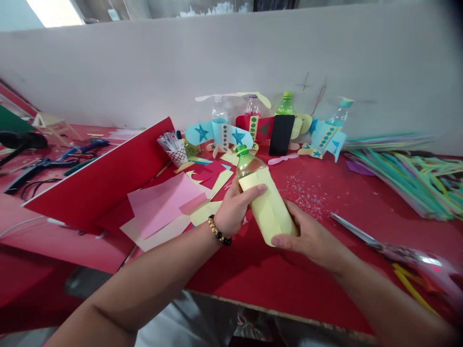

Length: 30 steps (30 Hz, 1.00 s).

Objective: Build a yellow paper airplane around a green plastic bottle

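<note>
Between my two hands a plastic bottle with a green cap is held tilted above the red table. Pale yellow paper is wrapped round its body. My left hand grips the upper part, its thumb pressed on the paper below the bottle's shoulder. Around the lower end closes my right hand, thumb on the near side and fingers partly hidden behind. Pink paper sheets and yellow scraps lie left of the bottle. To the right rest scissors with a pink handle.
Along the wall stand bottles decorated as planes, such as a blue one and a red one, with a black phone upright among them. A pen cup stands beside a red board. Colourful strips pile up at right.
</note>
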Available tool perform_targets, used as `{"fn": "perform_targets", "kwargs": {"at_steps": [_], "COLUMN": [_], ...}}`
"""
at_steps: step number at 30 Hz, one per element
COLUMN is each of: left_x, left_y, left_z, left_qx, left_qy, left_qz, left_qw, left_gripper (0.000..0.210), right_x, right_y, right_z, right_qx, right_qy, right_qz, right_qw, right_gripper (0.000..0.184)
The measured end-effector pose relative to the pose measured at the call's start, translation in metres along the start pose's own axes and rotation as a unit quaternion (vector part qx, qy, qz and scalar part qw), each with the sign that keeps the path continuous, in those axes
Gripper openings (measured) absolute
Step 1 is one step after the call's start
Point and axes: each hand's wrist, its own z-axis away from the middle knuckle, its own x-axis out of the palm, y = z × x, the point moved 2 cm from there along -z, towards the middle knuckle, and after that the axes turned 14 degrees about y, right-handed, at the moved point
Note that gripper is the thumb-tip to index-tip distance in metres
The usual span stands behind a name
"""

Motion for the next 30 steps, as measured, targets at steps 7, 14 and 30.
{"fn": "perform_targets", "kwargs": {"at_steps": [7, 14, 30], "left_x": [-0.002, -0.001, 0.009], "left_y": [-0.003, -0.002, -0.007], "left_z": [-0.004, -0.004, 0.021], "left_qx": [-0.016, -0.063, -0.083], "left_qy": [0.036, 0.051, -0.025], "left_qz": [0.023, 0.001, -0.021], "left_qw": [0.999, 0.997, 0.996], "left_gripper": [0.041, 0.050, 0.049], "right_x": [-0.001, 0.007, 0.005], "right_y": [-0.005, -0.013, -0.001], "right_z": [0.005, 0.008, 0.002], "right_qx": [-0.009, 0.016, 0.089], "right_qy": [-0.010, -0.042, 0.025], "right_qz": [0.049, -0.035, -0.089], "right_qw": [0.999, 0.998, 0.992], "right_gripper": [0.090, 0.081, 0.045]}}
